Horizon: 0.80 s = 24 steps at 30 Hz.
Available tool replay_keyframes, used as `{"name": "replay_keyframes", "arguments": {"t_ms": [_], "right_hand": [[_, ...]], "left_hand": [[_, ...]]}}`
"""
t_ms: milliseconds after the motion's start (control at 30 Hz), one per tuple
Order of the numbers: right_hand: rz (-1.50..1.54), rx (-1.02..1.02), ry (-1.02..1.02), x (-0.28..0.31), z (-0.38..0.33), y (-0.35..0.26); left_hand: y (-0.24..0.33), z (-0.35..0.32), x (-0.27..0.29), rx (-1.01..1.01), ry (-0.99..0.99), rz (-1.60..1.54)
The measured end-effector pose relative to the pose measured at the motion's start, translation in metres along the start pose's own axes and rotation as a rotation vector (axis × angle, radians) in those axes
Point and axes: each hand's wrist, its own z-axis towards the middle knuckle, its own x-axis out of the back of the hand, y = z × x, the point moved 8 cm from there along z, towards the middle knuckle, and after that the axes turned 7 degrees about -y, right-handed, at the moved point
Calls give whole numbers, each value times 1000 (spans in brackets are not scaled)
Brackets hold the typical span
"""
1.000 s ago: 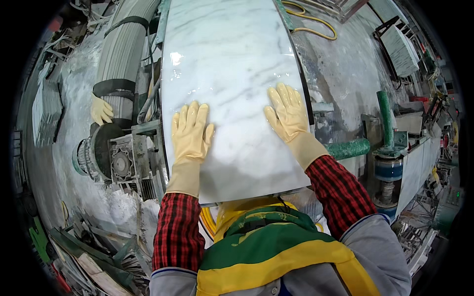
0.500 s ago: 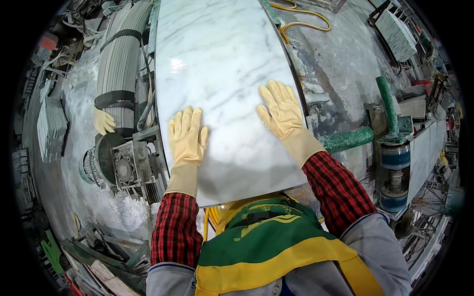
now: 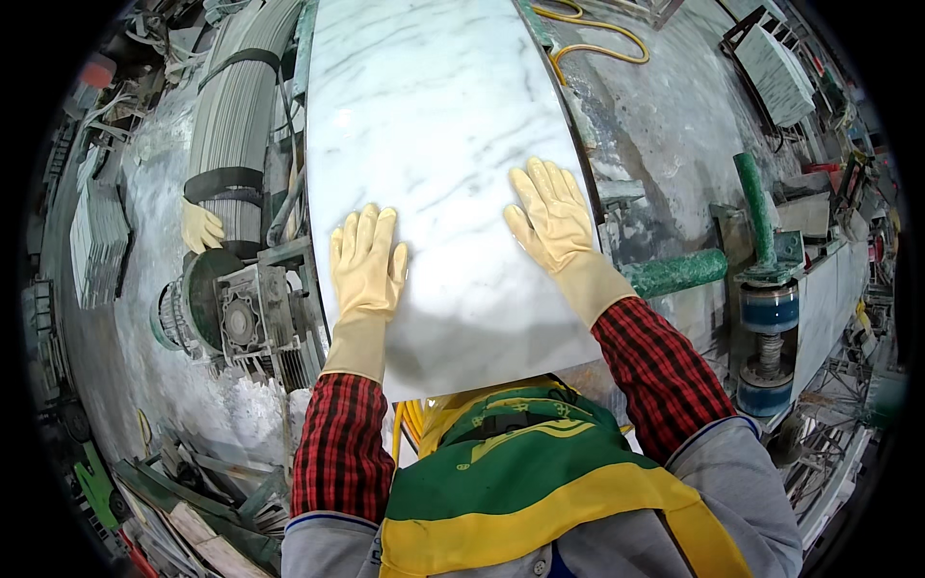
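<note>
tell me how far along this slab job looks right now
Done, by the look of it: the white marble slab lies flat on the machine bed. In hand: the left hand and right hand, both in yellow gloves, press flat and open on its near end, gripping nothing. Left: most of the slab stretches ahead beside the ribbed grey roller, so feeding seems barely begun.

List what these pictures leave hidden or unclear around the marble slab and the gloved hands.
- Head view: the marble slab runs off the top edge, so its far end is unseen.
- Its near edge is hidden by the green and yellow apron.
- The left hand and right hand lie flat, covering the surface beneath them.
</note>
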Motion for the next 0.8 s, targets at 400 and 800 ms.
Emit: {"name": "replay_keyframes", "arguments": {"t_ms": [400,800], "right_hand": [[10,40,32,9,-5,-7],[0,34,30,14,-11,-13]], "left_hand": [[2,-5,2,6,9,-20],[5,-11,6,-9,20,-17]]}}
